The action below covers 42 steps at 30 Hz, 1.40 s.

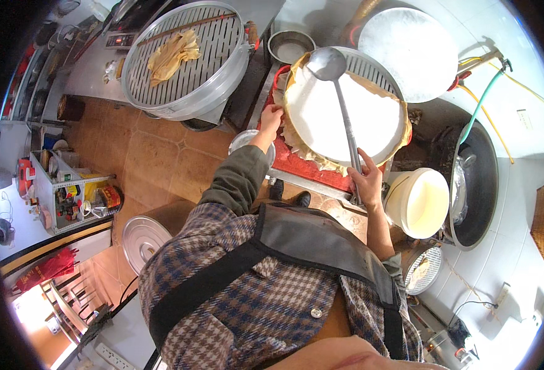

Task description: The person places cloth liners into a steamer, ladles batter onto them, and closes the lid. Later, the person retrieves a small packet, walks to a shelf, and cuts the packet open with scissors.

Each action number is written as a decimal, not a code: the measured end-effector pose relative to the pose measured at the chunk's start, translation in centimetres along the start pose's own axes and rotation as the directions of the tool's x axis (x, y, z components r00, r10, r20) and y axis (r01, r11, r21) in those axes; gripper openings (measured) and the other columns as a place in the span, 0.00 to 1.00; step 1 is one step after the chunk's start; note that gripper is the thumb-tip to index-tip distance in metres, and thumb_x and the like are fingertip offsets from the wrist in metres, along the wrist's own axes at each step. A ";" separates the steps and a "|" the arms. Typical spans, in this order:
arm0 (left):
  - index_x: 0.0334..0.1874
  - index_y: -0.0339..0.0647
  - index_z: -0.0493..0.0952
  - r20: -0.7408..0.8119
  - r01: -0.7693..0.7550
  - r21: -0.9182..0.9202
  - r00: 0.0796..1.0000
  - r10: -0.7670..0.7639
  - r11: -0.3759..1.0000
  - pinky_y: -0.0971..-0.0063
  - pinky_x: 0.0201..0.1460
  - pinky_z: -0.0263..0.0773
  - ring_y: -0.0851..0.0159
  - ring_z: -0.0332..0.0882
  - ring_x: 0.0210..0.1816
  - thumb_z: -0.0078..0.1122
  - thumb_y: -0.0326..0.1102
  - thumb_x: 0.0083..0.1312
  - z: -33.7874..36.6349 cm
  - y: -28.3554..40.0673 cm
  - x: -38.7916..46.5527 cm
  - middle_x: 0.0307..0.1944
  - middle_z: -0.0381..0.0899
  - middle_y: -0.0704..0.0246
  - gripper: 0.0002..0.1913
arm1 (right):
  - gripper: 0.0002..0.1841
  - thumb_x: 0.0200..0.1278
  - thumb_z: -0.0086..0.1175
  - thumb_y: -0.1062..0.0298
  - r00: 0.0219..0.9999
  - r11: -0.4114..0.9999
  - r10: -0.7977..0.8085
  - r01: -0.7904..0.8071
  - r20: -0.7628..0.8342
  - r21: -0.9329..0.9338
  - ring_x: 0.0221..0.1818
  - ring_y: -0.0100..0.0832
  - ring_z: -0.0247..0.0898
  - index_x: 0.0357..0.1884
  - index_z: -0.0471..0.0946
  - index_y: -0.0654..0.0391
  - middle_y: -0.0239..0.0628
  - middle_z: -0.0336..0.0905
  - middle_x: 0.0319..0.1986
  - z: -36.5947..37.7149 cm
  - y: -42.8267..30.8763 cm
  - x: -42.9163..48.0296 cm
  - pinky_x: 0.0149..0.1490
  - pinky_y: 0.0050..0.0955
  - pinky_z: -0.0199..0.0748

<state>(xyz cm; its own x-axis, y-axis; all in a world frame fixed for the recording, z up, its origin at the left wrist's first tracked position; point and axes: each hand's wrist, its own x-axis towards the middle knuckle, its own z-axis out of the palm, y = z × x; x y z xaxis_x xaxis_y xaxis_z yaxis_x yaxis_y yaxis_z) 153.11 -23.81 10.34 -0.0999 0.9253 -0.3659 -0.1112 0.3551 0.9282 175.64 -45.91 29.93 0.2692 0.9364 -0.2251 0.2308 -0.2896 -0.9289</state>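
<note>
A round metal steamer tray [377, 64] lies before me, lined with yellowish-brown leaves or sheets [303, 150] and filled with a smooth white layer [313, 120]. My right hand [368, 180] grips the handle of a long metal ladle [344, 111] near its lower end; the ladle's bowl is over the far edge of the white layer. At the tray's left rim, my left hand [272, 121] touches the edge of the lining with its fingertips. Whether it pinches the lining is not clear. The tray rests above a red surface [295, 164] in a metal frame.
A slatted steamer [186, 99] with a wooden stick and crumpled leaves stands left. Behind the tray are a metal bowl [291, 46] and a large round lid [408, 54]. A cream bucket [417, 203] and a large dark wok [478, 185] stand right; a lidded pot [146, 243] stands lower left.
</note>
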 end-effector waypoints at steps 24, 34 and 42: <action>0.43 0.44 0.82 0.932 -0.870 0.339 0.260 0.251 -0.357 0.52 0.71 0.53 0.58 0.62 0.66 0.54 0.34 0.62 0.8 15.8 5.3 0.53 0.75 0.67 0.10 | 0.32 0.58 0.57 0.79 0.975 0.972 0.155 -0.178 0.158 0.150 0.16 0.17 0.65 0.67 0.66 0.62 0.28 0.72 0.21 -3.9 -0.3 -5.3 0.20 0.20 0.62; 0.40 0.42 0.80 0.822 -0.955 0.294 0.229 0.521 -0.043 0.58 0.63 0.64 0.55 0.70 0.58 0.62 0.28 0.57 -1.2 12.3 -4.0 0.46 0.77 0.65 0.09 | 0.31 0.60 0.53 0.78 0.955 0.915 0.206 -0.111 -0.213 0.388 0.15 0.18 0.63 0.68 0.63 0.65 0.30 0.71 0.20 -7.0 1.8 -5.4 0.18 0.18 0.60; 0.42 0.39 0.79 0.652 -0.922 0.260 0.387 0.652 0.287 0.61 0.56 0.70 0.54 0.75 0.52 0.61 0.22 0.57 -3.0 8.5 -7.9 0.44 0.79 0.63 0.11 | 0.33 0.63 0.54 0.73 0.758 0.921 0.335 -0.139 -0.559 0.364 0.14 0.16 0.61 0.71 0.60 0.60 0.28 0.71 0.23 -11.3 6.2 -23.0 0.18 0.16 0.58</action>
<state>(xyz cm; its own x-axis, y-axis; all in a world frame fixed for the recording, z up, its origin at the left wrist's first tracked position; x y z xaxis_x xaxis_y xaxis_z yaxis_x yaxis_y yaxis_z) 149.95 -28.53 20.93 0.5339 0.6766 0.5071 0.3174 -0.7163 0.6215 181.47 -71.47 32.68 0.8041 0.5023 -0.3178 -0.1652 -0.3248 -0.9313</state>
